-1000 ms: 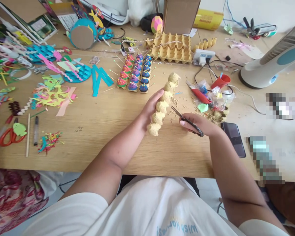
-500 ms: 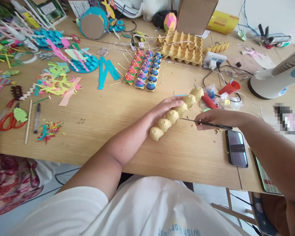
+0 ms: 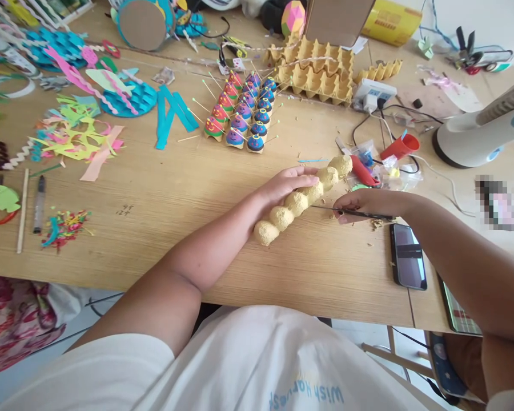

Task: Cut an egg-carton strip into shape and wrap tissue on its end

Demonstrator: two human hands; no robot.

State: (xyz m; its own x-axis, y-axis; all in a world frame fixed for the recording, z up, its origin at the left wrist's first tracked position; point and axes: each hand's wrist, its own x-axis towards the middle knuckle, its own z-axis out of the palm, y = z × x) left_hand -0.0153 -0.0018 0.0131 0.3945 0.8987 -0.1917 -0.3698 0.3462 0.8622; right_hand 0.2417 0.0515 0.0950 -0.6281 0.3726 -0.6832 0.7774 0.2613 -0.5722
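My left hand (image 3: pixel 288 184) is wrapped round a yellow strip of egg-carton cups (image 3: pixel 297 201) that lies slanted on the wooden table (image 3: pixel 175 194). My right hand (image 3: pixel 368 204) grips black-handled scissors (image 3: pixel 354 214) and their blades point left, touching the strip's right side near its middle. The strip's lower end is near me and its upper end points to the far right.
Painted egg-cup figures with pins (image 3: pixel 240 111) stand behind my left hand. Egg trays (image 3: pixel 317 74), a power strip (image 3: pixel 374 92), a red cup (image 3: pixel 400 146) and a white fan (image 3: pixel 484 134) are at the back right. A phone (image 3: pixel 406 264) lies by my right forearm. Coloured paper scraps (image 3: pixel 75 137) cover the left.
The strip has turned from nearly upright to slanted up to the right. My right hand with the scissors swung from below the strip to its right side, blades now level.
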